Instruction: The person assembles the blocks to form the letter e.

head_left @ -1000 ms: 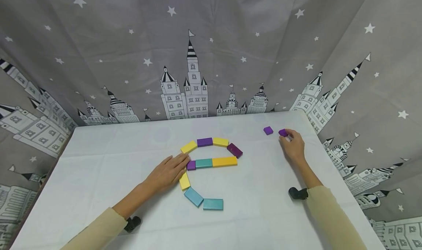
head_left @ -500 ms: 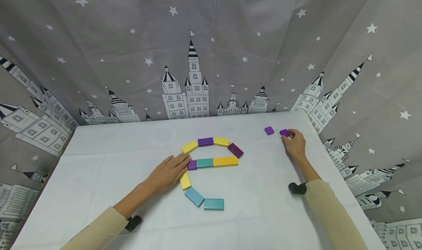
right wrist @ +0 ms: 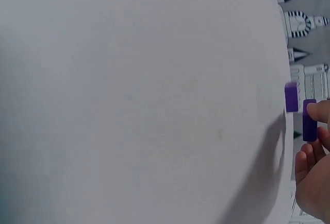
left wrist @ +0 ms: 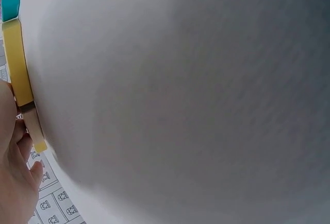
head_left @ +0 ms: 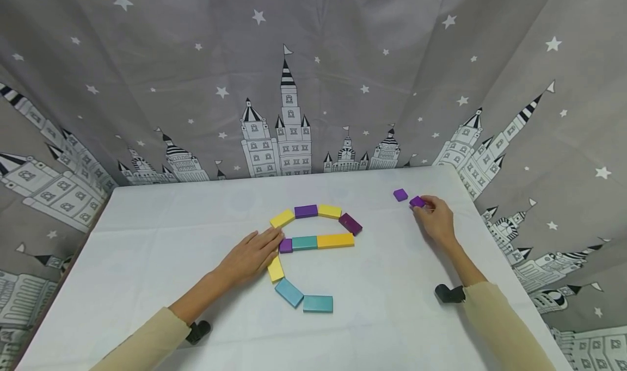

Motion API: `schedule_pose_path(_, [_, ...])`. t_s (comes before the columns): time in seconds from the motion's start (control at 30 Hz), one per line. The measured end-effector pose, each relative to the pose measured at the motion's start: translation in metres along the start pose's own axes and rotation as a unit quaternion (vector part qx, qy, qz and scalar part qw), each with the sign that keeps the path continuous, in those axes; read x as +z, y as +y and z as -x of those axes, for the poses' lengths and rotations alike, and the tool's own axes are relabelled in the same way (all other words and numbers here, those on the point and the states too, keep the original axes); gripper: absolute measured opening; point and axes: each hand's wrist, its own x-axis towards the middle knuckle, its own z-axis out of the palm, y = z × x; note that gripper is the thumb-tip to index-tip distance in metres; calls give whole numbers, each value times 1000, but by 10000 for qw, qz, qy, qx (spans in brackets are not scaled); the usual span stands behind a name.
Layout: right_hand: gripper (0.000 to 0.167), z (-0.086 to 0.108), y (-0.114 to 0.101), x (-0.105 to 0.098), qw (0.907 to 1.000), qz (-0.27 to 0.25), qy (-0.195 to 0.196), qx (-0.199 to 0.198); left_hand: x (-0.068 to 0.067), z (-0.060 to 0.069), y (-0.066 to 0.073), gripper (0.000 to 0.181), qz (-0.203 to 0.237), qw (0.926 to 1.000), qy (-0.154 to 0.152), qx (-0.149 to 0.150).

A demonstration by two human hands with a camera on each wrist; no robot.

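Observation:
At the upper right of the head view, my right hand (head_left: 437,221) pinches a small purple block (head_left: 417,202) between thumb and fingers. The same block (right wrist: 309,120) shows at the right edge of the right wrist view. Just to its left lies another purple block (head_left: 400,195). My left hand (head_left: 251,252) rests with its fingers extended on the left side of a curved row of blocks, hiding part of it. Around its fingertips are a yellow block (head_left: 282,218), a small purple block (head_left: 286,245) and a lower yellow block (head_left: 276,269).
A teal block (head_left: 305,242) and a long orange-yellow block (head_left: 335,240) form a middle bar. Above it curve a purple block (head_left: 306,211), a yellow block (head_left: 330,211) and a maroon block (head_left: 350,224). Two blue-teal blocks (head_left: 318,304) end the curve below. White cloth (head_left: 387,284) covers the table.
My right hand has moved slightly left and toward the front with the purple block in its grip. The left hand stays where it was on the curved row.

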Motion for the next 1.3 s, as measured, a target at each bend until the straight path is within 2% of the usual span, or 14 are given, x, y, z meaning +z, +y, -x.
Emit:
schedule_pose_path(0.13, [40,18,-9,3,9989,-135,-215,-382,0,0,1,50,-7,10000,-52,-18])
schedule_pose_path(0.27, [39,37,-20,9,9939,-306,-448,-960,0,0,0,50,-10,10000,-47,-24])
schedule_pose_path(0.47, [38,64,-35,18,9789,-396,-842,-1818,2,0,0,51,-28,9999,-75,-62])
schedule_pose_path(0.73, [36,98,-53,28,9569,-423,-1503,-2448,0,-1,1,51,17,9998,-149,-116])
schedule_pose_path(0.93, [38,121,-63,37,9369,-551,-2135,-2714,-1,-1,1,51,-38,9997,-196,-144])
schedule_pose_path(1.13, [38,141,-67,47,9240,-530,-2847,-2496,-1,-1,1,52,35,9998,-136,-133])
schedule_pose_path(1.3, [34,153,-70,53,9143,-428,-3294,-2319,1,0,0,52,19,9999,-106,-106])
